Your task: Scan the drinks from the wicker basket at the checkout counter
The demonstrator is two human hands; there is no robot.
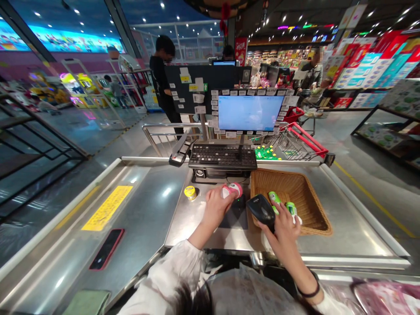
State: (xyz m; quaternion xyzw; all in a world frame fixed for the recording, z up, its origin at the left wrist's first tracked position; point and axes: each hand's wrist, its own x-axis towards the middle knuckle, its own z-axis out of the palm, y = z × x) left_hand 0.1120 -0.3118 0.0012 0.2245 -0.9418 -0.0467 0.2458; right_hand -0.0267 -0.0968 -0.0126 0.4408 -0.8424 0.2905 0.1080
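My left hand [216, 205] is closed around a small pink-and-white round container [232, 190], above the dark pad [234, 214] on the counter. My right hand [285, 227] reaches over the left part of a wicker basket [308, 192], fingers spread over small green containers [274, 197] with white parts. A black barcode scanner [260, 209] is by its thumb and forefinger; whether the hand bears any of its weight is unclear. To the left of my left hand, a small yellow round container [190, 192] stands on the metal counter.
Beyond my hands are a black keyboard [223, 156], a lit monitor [251, 113] and a card terminal [180, 153]. A phone [107, 249] and a yellow label [107, 208] lie on the left counter [147, 192]. A red-handled shopping cart [308, 135] stands behind. People are farther back.
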